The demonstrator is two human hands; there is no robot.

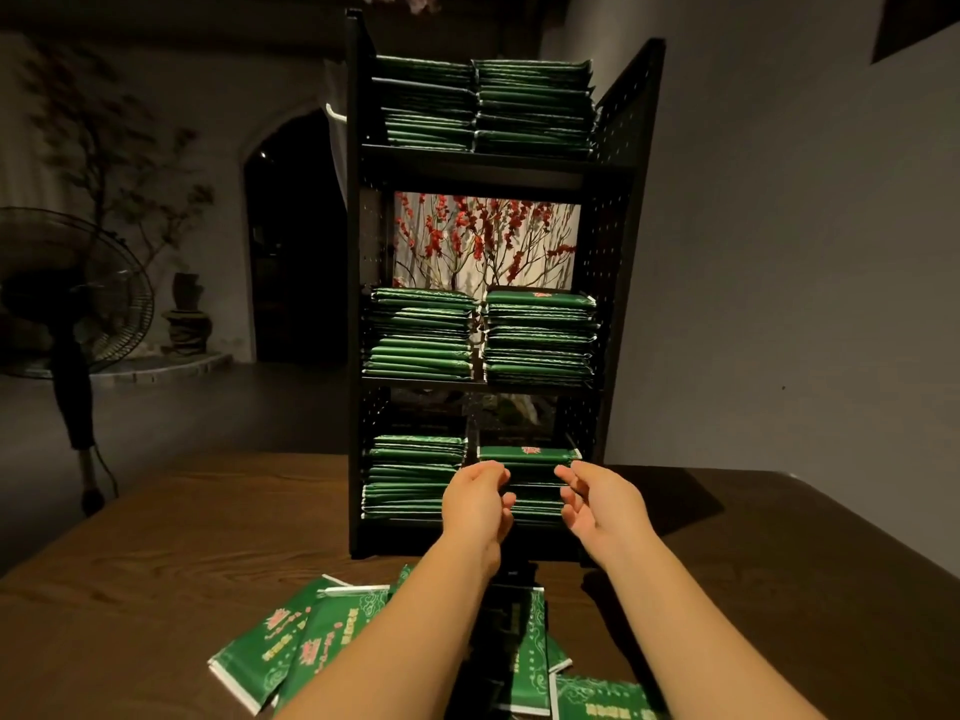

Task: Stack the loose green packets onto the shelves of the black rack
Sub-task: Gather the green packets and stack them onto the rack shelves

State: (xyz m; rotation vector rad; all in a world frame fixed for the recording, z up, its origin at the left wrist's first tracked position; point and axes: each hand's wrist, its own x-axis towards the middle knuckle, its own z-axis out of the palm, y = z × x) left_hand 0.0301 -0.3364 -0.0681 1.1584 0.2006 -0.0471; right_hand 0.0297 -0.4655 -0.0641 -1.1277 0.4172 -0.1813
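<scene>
Rack: the black rack stands at the middle of the table, toward its far edge; three shelves, each carrying two side-by-side stacks of green packets, six stacks in all.
Stacked packets: too many per stack to count; the right stack on the bottom shelf sits lower than its left neighbour.
Loose packets: the loose green packets lie overlapping at the near edge of the table, under the forearms; at least five are visible, some hidden by the arms.
Left grip: the left hand hovers at the front of the bottom-right stack, fingers loosely curled, holding nothing.
Right grip: the right hand is beside it, fingers relaxed, also holding nothing; contact with the stack cannot be confirmed.
Handling (judgement): packets appear light, flat, flexible and glossy, so likely slippery when stacked.
Hold point (judgement): pinch a packet by its two short edges, keep it level, and slide it squarely onto the lowest stack.
</scene>
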